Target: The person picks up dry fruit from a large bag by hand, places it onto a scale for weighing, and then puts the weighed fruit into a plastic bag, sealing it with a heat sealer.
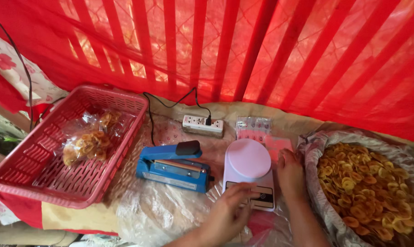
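While the left hand [225, 215] presses open fingers [246, 188] on the front panel of the white kitchen scale [249, 164], the right hand [290, 174] rests loosely beside it, grasping nothing, between blue heat sealer [172, 167] and chip-filled sack [367, 183].

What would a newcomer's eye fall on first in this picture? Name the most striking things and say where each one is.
The red slatted backdrop fills the top. At right, a large cloth-lined bowl brims with yellow chips; at left, a red basket holds bagged chips. In the middle, both hands, left hand and right hand, touch a white kitchen scale beside a blue heat sealer.
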